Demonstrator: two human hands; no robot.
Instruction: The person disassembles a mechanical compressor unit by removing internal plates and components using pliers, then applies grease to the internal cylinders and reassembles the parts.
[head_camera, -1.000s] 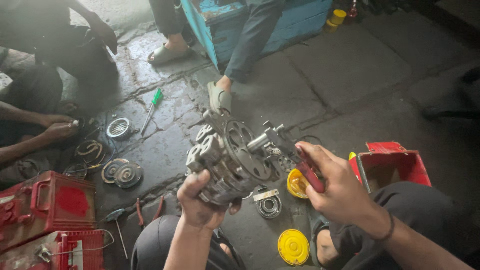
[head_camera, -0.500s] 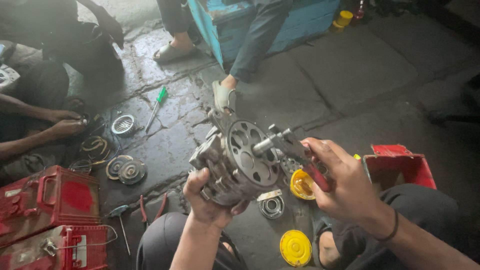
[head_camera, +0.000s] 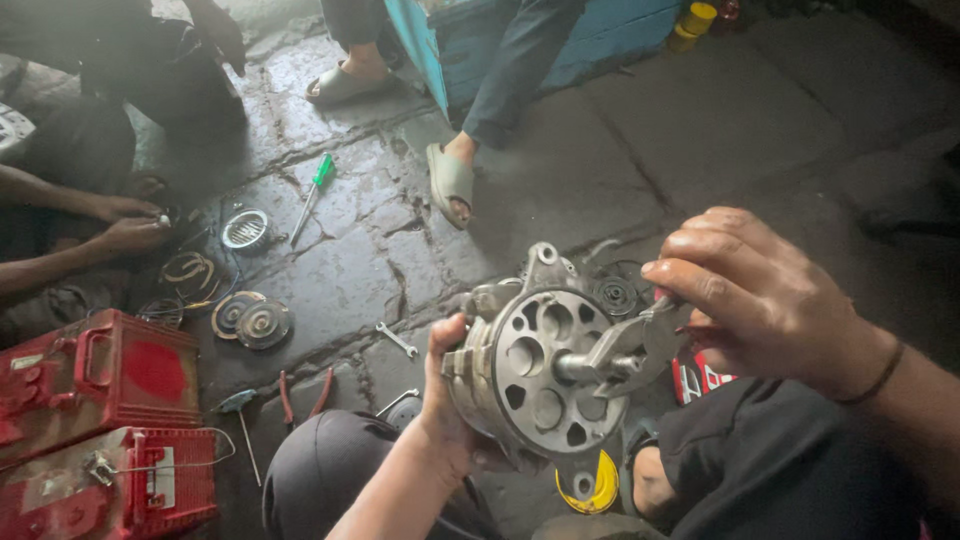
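Observation:
My left hand (head_camera: 448, 408) grips a grey metal compressor body (head_camera: 540, 375) from below and the left, holding it above my knees with its round holed face turned toward me. My right hand (head_camera: 765, 300) is closed on the red handles of a pair of pliers (head_camera: 632, 352). The plier jaws rest on the short shaft at the centre of the round face. My right wrist wears a dark band.
Two red toolboxes (head_camera: 95, 420) stand at the left. A green screwdriver (head_camera: 312, 190), round metal discs (head_camera: 250, 320), a small wrench (head_camera: 397, 340), red-handled pliers (head_camera: 305, 393) and a yellow disc (head_camera: 600, 485) lie on the stone floor. Another person's hands (head_camera: 125, 225) work at left; someone's sandalled foot (head_camera: 450, 180) stands beyond.
The compressor and both hands have come closer to the camera and now fill more of the view. The plier jaws stay on the centre shaft.

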